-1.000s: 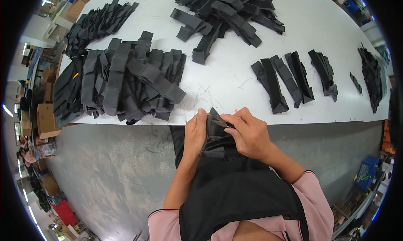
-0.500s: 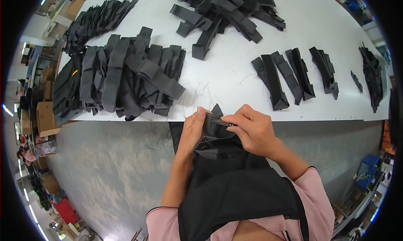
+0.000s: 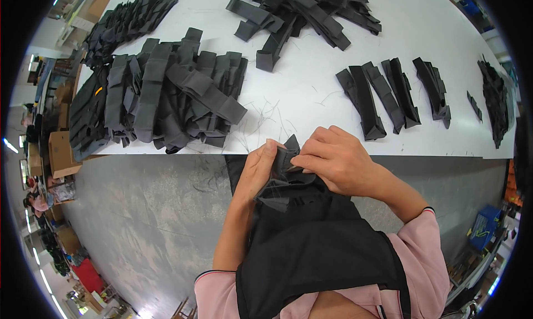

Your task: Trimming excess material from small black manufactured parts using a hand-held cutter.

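My left hand (image 3: 256,172) is closed on a black fabric strip (image 3: 273,190), thumb at its upper edge. The folded strip is held just off the table's front edge, above the black apron on my lap. My right hand (image 3: 340,162) is closed too, its thumb and forefinger pinched against the strip beside my left thumb. A sliver of a small metal tool (image 3: 291,168) shows under the right fingertips; its handle is hidden in the hand. Loose threads hang about the strip.
On the white table (image 3: 302,105) lie a pile of black strips (image 3: 166,97) at left, another heap (image 3: 305,13) at the back, and several separate strips (image 3: 363,105) at right. Cut threads (image 3: 269,119) are scattered near the front edge. A cardboard box (image 3: 62,152) stands at far left.
My right hand has turned and moved slightly up and left over the strip, covering most of the metal tool, whose blade showed before. My left hand keeps its hold on the strip.
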`<action>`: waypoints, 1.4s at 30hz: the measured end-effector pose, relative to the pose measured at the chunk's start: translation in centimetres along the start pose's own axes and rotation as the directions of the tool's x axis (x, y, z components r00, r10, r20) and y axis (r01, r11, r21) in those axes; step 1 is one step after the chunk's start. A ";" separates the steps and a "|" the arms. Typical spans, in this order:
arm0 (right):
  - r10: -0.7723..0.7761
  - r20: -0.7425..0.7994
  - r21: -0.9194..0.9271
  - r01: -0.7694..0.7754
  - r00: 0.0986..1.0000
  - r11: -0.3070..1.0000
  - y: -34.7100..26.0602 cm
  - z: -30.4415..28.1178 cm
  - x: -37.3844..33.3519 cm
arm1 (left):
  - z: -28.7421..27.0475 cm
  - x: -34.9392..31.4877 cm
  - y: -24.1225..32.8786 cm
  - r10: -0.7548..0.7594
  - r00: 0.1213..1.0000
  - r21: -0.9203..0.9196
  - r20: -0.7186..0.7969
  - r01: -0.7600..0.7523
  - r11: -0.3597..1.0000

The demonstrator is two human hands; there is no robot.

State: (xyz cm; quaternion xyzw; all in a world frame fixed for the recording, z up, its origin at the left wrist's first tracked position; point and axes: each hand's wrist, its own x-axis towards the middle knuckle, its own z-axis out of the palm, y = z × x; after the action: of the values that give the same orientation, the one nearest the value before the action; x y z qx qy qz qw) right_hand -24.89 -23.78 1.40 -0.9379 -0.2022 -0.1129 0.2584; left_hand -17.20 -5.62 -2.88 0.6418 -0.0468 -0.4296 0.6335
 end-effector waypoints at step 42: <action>-0.066 0.059 0.008 0.066 0.996 0.998 -1.0 0.8 0.5 | -1.5 -0.4 -1.0 0.025 0.986 0.001 0.167 -0.025 1.000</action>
State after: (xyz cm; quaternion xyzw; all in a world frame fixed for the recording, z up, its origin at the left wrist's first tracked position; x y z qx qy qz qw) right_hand -24.74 -22.43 1.32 -0.9328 -0.2410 -0.0931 0.2513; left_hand -17.02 -3.99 -3.80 0.6038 -0.1083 -0.4737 0.6319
